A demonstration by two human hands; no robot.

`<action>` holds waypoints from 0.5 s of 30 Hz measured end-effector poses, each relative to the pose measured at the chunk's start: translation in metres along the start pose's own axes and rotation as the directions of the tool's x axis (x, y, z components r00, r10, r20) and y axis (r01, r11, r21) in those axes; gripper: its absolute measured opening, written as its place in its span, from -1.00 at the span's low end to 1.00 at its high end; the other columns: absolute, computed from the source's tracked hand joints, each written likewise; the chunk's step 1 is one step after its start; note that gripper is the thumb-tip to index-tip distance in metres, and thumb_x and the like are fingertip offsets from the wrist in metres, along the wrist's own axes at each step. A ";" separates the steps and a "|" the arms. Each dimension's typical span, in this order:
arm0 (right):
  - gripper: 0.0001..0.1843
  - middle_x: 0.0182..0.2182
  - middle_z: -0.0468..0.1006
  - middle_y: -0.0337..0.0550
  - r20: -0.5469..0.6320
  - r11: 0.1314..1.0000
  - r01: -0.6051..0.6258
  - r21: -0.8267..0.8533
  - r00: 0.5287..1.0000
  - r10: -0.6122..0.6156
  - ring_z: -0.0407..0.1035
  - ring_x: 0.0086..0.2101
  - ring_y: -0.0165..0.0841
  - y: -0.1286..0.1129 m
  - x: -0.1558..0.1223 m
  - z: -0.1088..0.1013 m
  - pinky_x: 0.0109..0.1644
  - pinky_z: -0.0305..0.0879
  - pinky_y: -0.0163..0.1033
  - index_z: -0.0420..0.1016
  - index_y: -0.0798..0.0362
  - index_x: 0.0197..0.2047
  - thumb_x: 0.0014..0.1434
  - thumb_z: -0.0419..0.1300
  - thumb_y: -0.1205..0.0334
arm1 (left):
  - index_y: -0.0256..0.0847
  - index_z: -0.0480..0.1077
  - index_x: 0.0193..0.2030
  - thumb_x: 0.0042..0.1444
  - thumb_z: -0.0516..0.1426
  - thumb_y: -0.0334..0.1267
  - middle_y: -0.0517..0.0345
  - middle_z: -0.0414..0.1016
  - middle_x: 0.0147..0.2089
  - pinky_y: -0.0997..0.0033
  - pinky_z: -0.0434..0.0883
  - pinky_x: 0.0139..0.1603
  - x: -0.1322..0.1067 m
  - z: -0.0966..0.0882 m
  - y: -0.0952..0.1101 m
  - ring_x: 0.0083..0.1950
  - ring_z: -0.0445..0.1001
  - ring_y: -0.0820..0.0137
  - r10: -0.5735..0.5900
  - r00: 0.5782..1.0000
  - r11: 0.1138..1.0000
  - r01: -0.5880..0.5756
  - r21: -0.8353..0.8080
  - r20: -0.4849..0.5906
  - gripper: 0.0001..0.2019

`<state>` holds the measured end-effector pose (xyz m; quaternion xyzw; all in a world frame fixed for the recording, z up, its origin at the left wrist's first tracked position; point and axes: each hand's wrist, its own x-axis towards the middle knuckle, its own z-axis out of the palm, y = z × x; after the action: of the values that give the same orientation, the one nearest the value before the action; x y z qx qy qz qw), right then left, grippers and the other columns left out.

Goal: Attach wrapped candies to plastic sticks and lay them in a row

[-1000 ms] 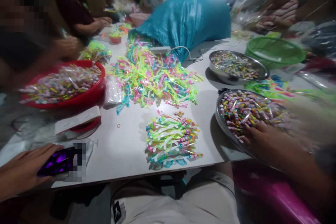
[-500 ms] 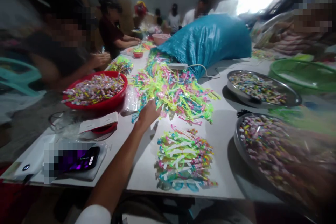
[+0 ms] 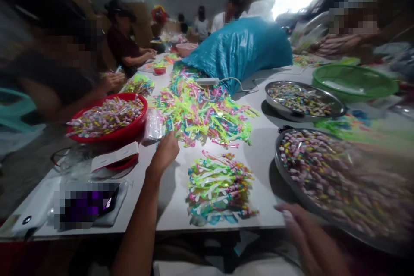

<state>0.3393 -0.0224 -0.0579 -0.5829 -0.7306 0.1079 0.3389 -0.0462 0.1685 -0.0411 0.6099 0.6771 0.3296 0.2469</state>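
Note:
My left hand (image 3: 164,153) reaches across the white table (image 3: 161,207) to the near edge of a big heap of neon plastic pieces (image 3: 200,112). Its fingers are curled under, and what they hold is hidden. My right hand (image 3: 299,226) is low at the table's front edge, blurred by motion, just left of a metal tray of wrapped candies (image 3: 323,168). Between my hands lies a small pile of colourful pieces with candies (image 3: 220,181).
A red bowl of candies (image 3: 106,116) and a phone (image 3: 87,200) are on the left. A second metal tray (image 3: 300,99), a green basket (image 3: 352,79) and a blue sack (image 3: 239,49) stand further back. Other people work along the left side.
My left hand left the phone, reached to the big heap and has now drawn back slightly. My right hand came out of the candy tray to the table's front edge.

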 end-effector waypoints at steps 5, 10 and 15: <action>-0.67 0.13 0.61 -0.15 0.292 0.894 -0.140 0.426 0.956 0.010 0.53 0.10 -0.19 -0.075 0.005 0.048 0.14 0.51 -0.19 0.48 -0.19 0.24 0.53 0.06 -0.01 | -0.08 0.11 -0.20 0.28 -0.25 -0.12 0.11 0.19 -0.29 0.20 0.45 -0.12 -0.110 -0.019 0.033 -0.20 0.37 0.33 -0.013 0.998 0.887 -0.016 -0.461 -0.059 -0.80; -0.59 -0.12 0.59 -0.15 0.561 0.690 -0.385 0.613 0.827 -0.037 0.50 0.02 -0.22 -0.129 0.012 0.053 0.22 0.42 -0.15 0.52 -0.13 0.17 0.57 -0.03 -0.12 | -0.15 -0.25 -0.42 0.29 -0.03 -0.03 0.29 -0.35 -0.49 0.39 -0.07 -0.57 -0.173 -0.009 0.075 -0.56 -0.24 0.46 -0.156 0.987 0.127 -0.019 -0.992 -0.039 -0.55; -0.60 0.03 0.57 -0.16 0.568 0.704 -0.393 0.591 0.823 -0.017 0.45 0.07 -0.22 -0.133 -0.001 0.044 0.25 0.38 -0.16 0.50 -0.21 0.27 0.57 -0.01 -0.11 | -0.15 -0.24 -0.50 0.30 0.05 -0.11 0.30 -0.39 -0.58 0.37 -0.24 -0.66 -0.180 -0.006 0.088 -0.63 -0.38 0.49 -0.177 0.977 -0.091 0.106 -0.990 0.120 -0.48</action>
<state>0.2083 -0.0529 -0.0176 -0.4362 -0.6350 0.5629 0.2994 0.0321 -0.0068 0.0159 0.1515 0.2850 0.7060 0.6303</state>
